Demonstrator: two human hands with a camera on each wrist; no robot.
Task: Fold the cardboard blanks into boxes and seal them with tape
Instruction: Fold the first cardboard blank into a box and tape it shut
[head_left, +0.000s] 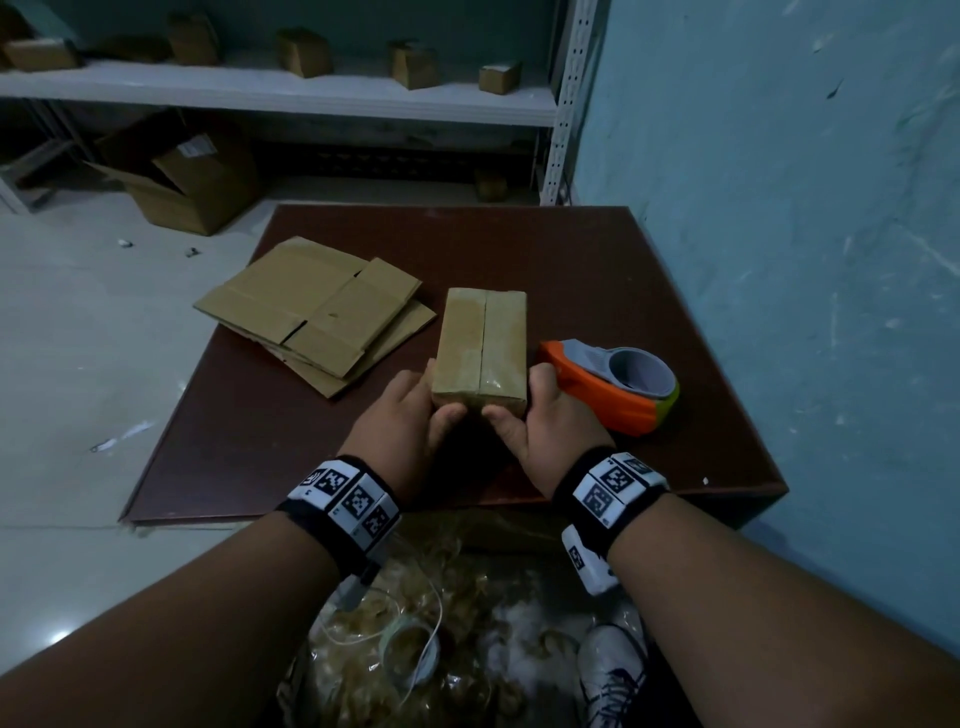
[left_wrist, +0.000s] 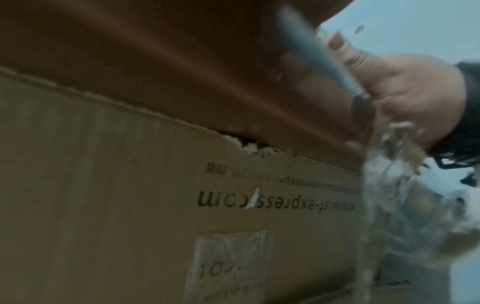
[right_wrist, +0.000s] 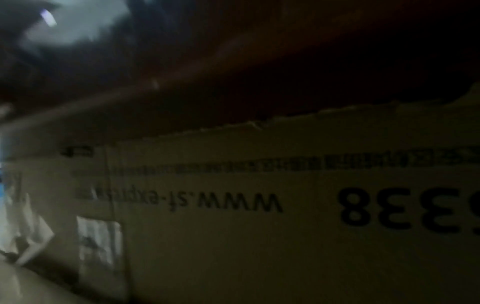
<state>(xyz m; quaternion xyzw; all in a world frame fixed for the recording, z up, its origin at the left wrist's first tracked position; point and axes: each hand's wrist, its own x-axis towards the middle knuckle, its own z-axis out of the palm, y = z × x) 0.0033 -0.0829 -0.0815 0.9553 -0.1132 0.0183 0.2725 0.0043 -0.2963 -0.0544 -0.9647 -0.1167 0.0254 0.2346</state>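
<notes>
A small folded cardboard box (head_left: 483, 338) lies lengthwise in the middle of the dark brown table (head_left: 597, 260), with glossy tape along its top seam. My left hand (head_left: 415, 410) grips its near left corner and my right hand (head_left: 540, 415) grips its near right corner. Both thumbs press on the near end face. A stack of flat cardboard blanks (head_left: 311, 312) lies to the left of the box. An orange and grey tape dispenser (head_left: 618, 384) sits just right of my right hand. The left wrist view catches my right hand (left_wrist: 389, 82) from below the table edge.
A large printed carton (left_wrist: 130, 185) stands under the table's front edge, also filling the dark right wrist view as a carton (right_wrist: 259, 226). A bag of crumpled tape scraps (head_left: 441, 649) and a shoe (head_left: 613, 670) are below. A shelf (head_left: 311, 93) holds small boxes; the wall (head_left: 805, 260) is close on the right.
</notes>
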